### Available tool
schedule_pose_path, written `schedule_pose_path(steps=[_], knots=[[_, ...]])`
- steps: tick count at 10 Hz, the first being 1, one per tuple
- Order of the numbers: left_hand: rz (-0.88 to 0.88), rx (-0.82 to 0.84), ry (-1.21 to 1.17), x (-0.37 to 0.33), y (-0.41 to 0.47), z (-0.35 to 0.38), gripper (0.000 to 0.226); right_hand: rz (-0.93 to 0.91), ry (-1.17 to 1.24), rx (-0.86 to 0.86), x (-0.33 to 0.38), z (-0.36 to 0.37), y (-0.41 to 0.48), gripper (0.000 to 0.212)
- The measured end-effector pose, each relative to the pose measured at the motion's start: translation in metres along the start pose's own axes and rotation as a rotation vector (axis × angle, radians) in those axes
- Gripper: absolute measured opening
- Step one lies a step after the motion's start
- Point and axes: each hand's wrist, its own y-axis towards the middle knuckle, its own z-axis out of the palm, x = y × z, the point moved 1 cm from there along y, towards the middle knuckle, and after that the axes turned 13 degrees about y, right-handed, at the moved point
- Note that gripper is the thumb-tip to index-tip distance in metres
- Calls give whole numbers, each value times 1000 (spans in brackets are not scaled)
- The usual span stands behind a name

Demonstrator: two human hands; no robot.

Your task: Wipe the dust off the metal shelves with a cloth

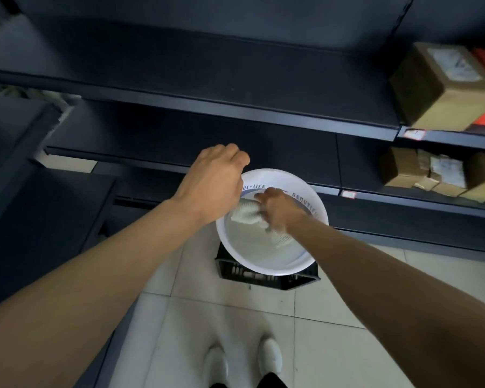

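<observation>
Cloth (247,212) hung bunched over white basin (263,271) near the metal shelves (207,107), left hand (213,183) & right hand (277,208) fingers both clenched on its ends, prob. wringing-out prep; next move needs it lifted & pressed flat on a shelf.

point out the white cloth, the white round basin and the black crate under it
white cloth (247,212), head view, middle of the bundle
white round plastic basin (263,268), head view, near rim
black plastic crate (258,282), head view, front wall
</observation>
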Motion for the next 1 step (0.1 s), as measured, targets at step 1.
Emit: schedule_pose_path(steps=[1], knots=[[-22,-5,2,3,11,12,26,-20,-74,-47,-11,-12,10,45]])
